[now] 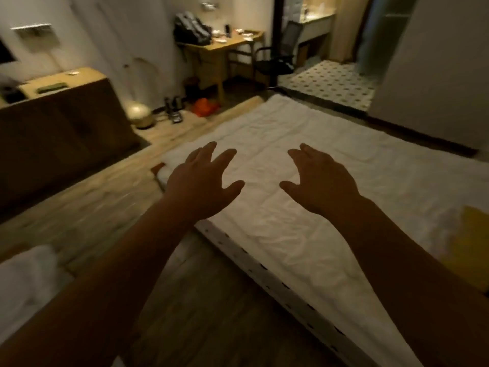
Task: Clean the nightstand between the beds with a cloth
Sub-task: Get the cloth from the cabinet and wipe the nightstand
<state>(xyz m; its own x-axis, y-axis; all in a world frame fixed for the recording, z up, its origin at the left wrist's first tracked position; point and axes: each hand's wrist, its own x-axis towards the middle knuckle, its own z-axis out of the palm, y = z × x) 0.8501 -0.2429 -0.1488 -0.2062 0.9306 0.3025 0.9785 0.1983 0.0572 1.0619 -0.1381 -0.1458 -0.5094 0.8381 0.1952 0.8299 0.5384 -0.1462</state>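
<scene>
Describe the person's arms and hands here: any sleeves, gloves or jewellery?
Both forearms are bare as far as the frame shows, with no sleeves in view. The left hand and right hand wear no gloves; no rings, watch or bands show in the dim light.

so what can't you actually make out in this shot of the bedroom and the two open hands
Head view only:
- Nightstand: not identifiable in frame.
- Cleaning cloth: neither open left hand nor open right hand holds one.
- Yellow object on the white bed sheet: blurred, cut by right edge.
- Small items on the wooden desk: too small.

Wrinkled white cloth sheet — matt — beside a grained wooden floor and wooden desk
</scene>
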